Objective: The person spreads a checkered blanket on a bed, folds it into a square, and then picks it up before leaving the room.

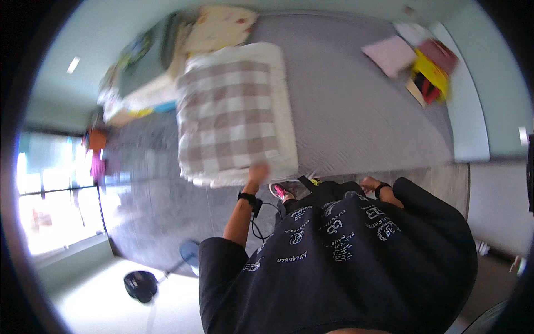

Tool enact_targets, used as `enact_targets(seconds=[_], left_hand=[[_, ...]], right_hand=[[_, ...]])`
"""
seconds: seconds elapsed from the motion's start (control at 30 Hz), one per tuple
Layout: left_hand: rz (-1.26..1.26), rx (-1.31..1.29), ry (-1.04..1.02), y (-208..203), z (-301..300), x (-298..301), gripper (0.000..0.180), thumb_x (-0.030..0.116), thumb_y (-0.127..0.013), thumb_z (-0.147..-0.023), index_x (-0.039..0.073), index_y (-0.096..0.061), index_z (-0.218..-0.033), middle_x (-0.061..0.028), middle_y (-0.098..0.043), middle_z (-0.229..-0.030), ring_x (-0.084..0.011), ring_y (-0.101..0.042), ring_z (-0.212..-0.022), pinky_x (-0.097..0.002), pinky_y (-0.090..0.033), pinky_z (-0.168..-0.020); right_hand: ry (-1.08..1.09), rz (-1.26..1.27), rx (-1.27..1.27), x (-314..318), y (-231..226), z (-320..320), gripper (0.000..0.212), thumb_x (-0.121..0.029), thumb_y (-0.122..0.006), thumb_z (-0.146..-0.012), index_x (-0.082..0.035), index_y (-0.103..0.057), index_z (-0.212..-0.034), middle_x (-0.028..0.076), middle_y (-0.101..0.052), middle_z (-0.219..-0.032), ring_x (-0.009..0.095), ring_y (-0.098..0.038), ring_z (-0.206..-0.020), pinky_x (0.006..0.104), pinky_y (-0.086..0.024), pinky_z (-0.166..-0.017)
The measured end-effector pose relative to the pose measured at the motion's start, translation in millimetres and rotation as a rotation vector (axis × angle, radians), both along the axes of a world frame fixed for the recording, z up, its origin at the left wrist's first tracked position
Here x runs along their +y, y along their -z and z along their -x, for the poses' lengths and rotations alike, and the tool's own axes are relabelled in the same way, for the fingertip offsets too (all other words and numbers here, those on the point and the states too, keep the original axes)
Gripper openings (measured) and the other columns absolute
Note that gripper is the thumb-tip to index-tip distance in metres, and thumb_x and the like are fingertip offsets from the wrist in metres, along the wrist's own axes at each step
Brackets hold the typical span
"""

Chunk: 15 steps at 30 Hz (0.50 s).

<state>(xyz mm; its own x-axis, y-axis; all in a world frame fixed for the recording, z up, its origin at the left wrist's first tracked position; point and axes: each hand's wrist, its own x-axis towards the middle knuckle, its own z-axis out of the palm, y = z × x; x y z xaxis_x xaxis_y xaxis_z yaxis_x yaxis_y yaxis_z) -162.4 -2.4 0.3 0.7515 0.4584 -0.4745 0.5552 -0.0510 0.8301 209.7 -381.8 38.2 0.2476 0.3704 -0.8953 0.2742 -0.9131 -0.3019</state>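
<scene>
A folded brown-and-white checked quilt (228, 111) with a white underside lies on the left end of a bed covered in grey (356, 94). My left hand (259, 172) is at the quilt's near right corner, over its lower edge. Motion smears its fingers, so I cannot make out whether they grip the cloth. Beside my right hip, just off the bed's near edge, hangs my right hand (369, 183). Nothing shows in it, and its fingers are too small and blurred to read. Both wrists wear black bands.
A patterned cream pillow (219, 28) and a pile with a grey-green cover (147, 61) are at the far left. A pink pillow (391, 55) and a yellow bag (431, 75) sit far right. On the grey tiled floor (161, 195), a black round-headed stand (141, 285) is at lower left.
</scene>
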Motion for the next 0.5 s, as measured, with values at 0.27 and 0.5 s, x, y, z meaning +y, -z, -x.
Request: enact_targets(seconds=[0.27, 0.5], left_hand=[[-0.508, -0.13, 0.532, 68.8, 0.9, -0.9, 0.007, 0.017, -0.055, -0.07, 0.01, -0.053, -0.07, -0.0058, -0.051, -0.064, -0.0238, -0.052, -0.06, -0.0375, -0.041, -0.053], [-0.992, 0.395, 0.717, 16.0, -8.8, 1.6, 0.023, 0.026, -0.053, -0.075, 0.006, -0.058, -0.086, -0.0126, -0.06, -0.076, -0.0276, -0.057, -0.074, -0.0437, -0.044, -0.069]], right_hand=[[0.694, -0.429, 0.161, -105.4, -10.2, 85.6, 0.024, -0.026, -0.058, -0.079, -0.004, -0.059, -0.087, 0.007, -0.059, -0.074, 0.015, -0.057, -0.064, 0.0265, -0.046, -0.056], [0.55, -0.502, -0.044, -265.7, 39.8, 109.2, 0.021, -0.02, -0.05, -0.085, -0.005, -0.059, -0.097, 0.006, -0.061, -0.082, 0.021, -0.059, -0.069, 0.0322, -0.048, -0.061]])
